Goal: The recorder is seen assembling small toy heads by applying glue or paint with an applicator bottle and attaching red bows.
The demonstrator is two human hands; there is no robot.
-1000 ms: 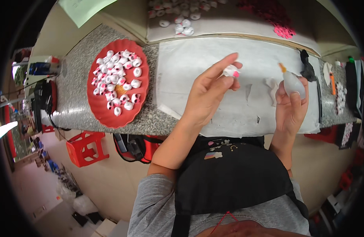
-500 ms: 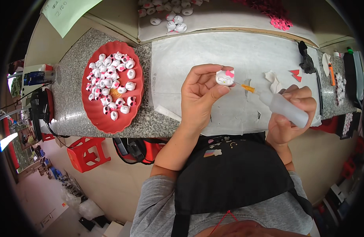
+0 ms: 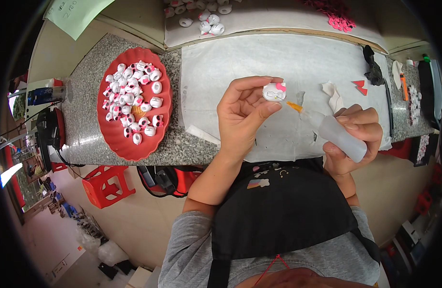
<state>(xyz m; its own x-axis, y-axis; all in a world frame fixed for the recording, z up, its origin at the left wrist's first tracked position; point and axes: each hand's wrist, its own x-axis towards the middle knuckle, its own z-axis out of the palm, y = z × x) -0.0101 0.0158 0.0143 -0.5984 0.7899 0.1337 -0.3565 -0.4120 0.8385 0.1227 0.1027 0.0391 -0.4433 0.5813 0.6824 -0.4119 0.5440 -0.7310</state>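
Observation:
Between the thumb and fingers of my left hand [image 3: 242,108] is a small white cat-head figurine [image 3: 274,92] with a pink bow, its face turned up. My right hand [image 3: 358,137] is wrapped round a translucent squeeze bottle [image 3: 342,138]. An orange needle tip [image 3: 294,106] on the bottle points at the figurine's lower edge; the thin needle itself is hard to make out, so I cannot tell whether it touches. Both hands are above a white sheet [image 3: 216,72] on the speckled stone worktop.
A red scalloped tray [image 3: 108,139] heaped with similar cat heads stands at left. More white pieces [image 3: 212,25] and pink bows [image 3: 341,23] lie on the back shelf. On the sheet's right are crumpled tissue [image 3: 332,96], red scraps [image 3: 360,87] and a black crumpled piece [image 3: 372,67].
The bottle and my right hand have shifted slightly left and down, and the needle tip now sits lower against the figurine. The figurine has tilted a little in my left hand.

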